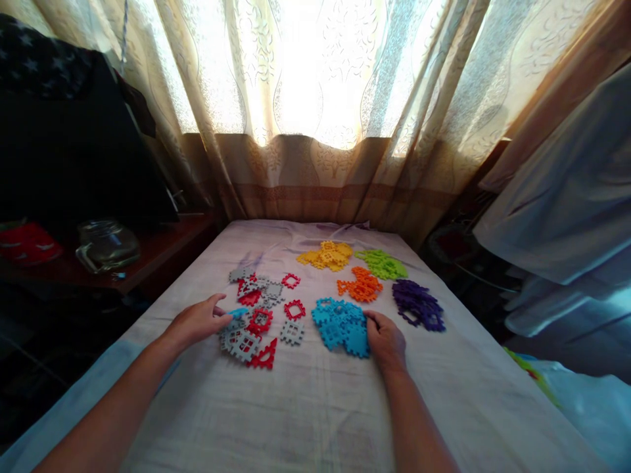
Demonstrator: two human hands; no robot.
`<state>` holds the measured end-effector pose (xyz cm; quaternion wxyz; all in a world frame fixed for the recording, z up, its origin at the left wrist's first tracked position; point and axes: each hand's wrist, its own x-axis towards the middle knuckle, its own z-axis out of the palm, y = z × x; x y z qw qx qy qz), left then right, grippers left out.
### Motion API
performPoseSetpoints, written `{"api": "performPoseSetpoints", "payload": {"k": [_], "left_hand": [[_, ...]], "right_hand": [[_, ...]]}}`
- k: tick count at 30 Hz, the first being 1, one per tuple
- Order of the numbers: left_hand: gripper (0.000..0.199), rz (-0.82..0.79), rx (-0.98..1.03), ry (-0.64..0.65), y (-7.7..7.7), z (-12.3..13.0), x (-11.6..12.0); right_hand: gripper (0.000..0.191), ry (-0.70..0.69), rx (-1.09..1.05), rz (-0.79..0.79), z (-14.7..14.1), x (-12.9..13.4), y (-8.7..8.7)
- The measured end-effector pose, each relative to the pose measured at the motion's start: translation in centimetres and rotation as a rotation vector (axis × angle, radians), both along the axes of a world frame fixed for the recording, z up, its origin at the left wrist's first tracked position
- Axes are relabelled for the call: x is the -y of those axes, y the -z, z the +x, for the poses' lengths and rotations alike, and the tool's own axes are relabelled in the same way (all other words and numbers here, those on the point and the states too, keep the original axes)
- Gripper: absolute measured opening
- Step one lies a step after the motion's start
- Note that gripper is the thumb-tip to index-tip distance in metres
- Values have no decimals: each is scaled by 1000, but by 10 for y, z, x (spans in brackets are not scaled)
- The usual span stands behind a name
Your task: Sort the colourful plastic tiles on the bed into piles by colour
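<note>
My left hand [200,320] is at the left heap, its fingertips closed on a blue notched building tile [239,312]. Under and around that tile lie grey notched tiles [245,345] and red ones, among them a red triangular tile [265,355]. My right hand [388,338] rests against the right edge of a pile of blue notched tiles [340,325], thumb and fingers closed on a tile at its rim. The palm hides part of that grip. Between the two heaps are a loose grey square tile [292,332] and a red square frame [294,309].
Behind the blue pile sit piles of orange [362,285], yellow [326,256], green [382,264] and purple tiles [418,305]. All lie on a pale sheet [296,414]. A glass jar [107,245] stands on a side table at left; clothes [566,177] hang at right.
</note>
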<state>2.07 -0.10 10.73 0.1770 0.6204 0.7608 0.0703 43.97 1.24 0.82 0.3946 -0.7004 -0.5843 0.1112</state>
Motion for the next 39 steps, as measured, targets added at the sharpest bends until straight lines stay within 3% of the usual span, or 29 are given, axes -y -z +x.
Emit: {"api": "performPoseSetpoints", "payload": {"k": [3,7,12,15,18,21,24,28,34,39], "left_hand": [[77,20,113,66,-8,23,3],[67,216,254,232,-12,81,5],[58,373,255,422,17,155,5],[61,464,230,534,36,178,0],[59,473,131,596,38,180,-15],[54,313,-86,519,28,173,-44],[56,210,-172,459,24,168,-78],[66,103,-200,430,34,168,-99],[59,86,-252,423,47,154,-78],[54,107,-286,425,45,119,-46]], "right_hand": [[37,0,-3,3,-1,0,0],[38,4,-11,-16,-1,1,-1],[42,-20,-50,23,-2,1,-4],[51,-37,-66,47,-3,2,-5],[54,-32,-80,69,-4,2,-6],[53,-34,-86,86,-5,1,-6],[53,-48,-80,98,-6,1,-5],[53,-83,-55,134,-6,0,-2],[54,-212,123,196,-16,2,4],[73,-342,344,30,-31,13,-5]]}}
